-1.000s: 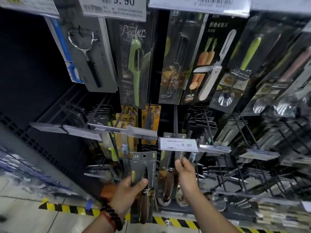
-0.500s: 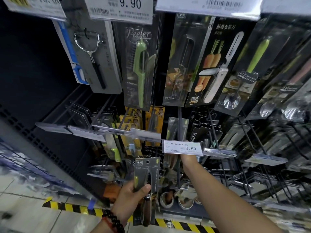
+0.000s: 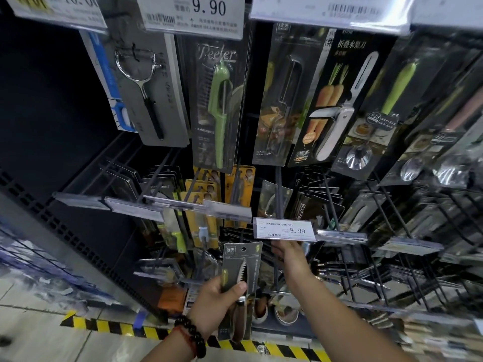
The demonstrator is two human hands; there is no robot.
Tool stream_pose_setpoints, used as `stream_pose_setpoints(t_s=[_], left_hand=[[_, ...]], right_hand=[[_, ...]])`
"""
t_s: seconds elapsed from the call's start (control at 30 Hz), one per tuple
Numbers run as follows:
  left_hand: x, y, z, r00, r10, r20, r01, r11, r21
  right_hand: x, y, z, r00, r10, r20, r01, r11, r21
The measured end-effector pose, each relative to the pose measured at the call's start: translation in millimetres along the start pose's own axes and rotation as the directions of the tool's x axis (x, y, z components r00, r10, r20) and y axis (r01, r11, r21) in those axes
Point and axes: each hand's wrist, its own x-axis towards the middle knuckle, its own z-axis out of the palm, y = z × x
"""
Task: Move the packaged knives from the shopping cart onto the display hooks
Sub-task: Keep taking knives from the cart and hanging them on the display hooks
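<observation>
Left hand point(image 3: 217, 299) grips packaged knife point(image 3: 239, 286) at mid-card; long axis near vertical, hang-hole up, handle down, below the 9.90 price tag point(image 3: 284, 229). Right hand point(image 3: 290, 257) reaches under that tag; fingers hidden, grip cannot be told.

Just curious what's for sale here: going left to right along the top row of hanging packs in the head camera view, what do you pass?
Metal peeler with black handle → green peeler → black peeler → folding fruit knife with carrots pictured → green-handled scoop.
</observation>
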Motion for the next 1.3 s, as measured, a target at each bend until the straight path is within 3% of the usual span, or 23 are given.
stream_pose_setpoints(t_s=[0.2, 0.37, 0.5, 0.57, 0.6, 0.7, 0.77, 0.93, 1.07, 1.2, 1.3], left_hand=[[13.4, 7.5, 15.7, 0.995, 0.064, 0.080, -0.068, 0.996, 0.052], [17.6, 12.0, 29.7, 0.981, 0.117, 0.154, -0.121, 0.992, 0.018], [17.4, 15.1, 29.7, 0.984, 0.168, 0.054, -0.173, 0.980, 0.101], [11.1, 22.1, 22.7, 0.948, 0.313, -0.064, -0.269, 0.890, 0.367], [4.5, 29.5, 18.5, 0.897, 0.434, -0.088, -0.344, 0.807, 0.479], [-8.1, 59.3, 9.0, 0.642, 0.765, -0.046, -0.519, 0.478, 0.708], [-3.8, 76.8, 3.3, 0.538, 0.842, -0.047, -0.469, 0.345, 0.813], [10.7, 99.3, -0.9, 0.475, 0.880, 0.004, -0.297, 0.156, 0.942], [11.1, 100.6, -4.3, 0.382, 0.923, -0.037, -0.281, 0.154, 0.947], [17.6, 105.2, -13.0, 0.442, 0.897, -0.021, -0.219, 0.131, 0.967], [24.6, 107.8, -12.4, 0.437, 0.899, -0.016, -0.185, 0.107, 0.977]], right_hand=[[-54.1, 10.4, -15.4, 0.945, -0.138, 0.298, 0.107, 0.987, 0.119], [-72.1, 2.5, -13.6, 0.934, -0.268, 0.239, 0.268, 0.963, 0.030], [-75.7, -7.3, -14.5, 0.933, -0.324, 0.159, 0.331, 0.943, -0.022], [-70.8, -10.6, -16.5, 0.935, -0.341, 0.100, 0.348, 0.935, -0.066], [-68.2, -11.6, -17.0, 0.934, -0.348, 0.080, 0.353, 0.933, -0.064], [-63.5, -14.7, -16.2, 0.942, -0.336, 0.021, 0.336, 0.941, -0.038], [-61.1, -17.8, -12.5, 0.936, -0.351, 0.004, 0.351, 0.936, -0.033], [-56.9, -27.5, 0.9, 0.933, -0.360, 0.019, 0.361, 0.931, -0.050], [-60.6, -32.5, 4.0, 0.913, -0.407, 0.010, 0.407, 0.912, -0.040], [-60.9, -34.8, 2.8, 0.908, -0.419, -0.011, 0.418, 0.908, -0.021], [-56.3, -35.4, 3.2, 0.909, -0.416, -0.029, 0.415, 0.909, -0.042]])
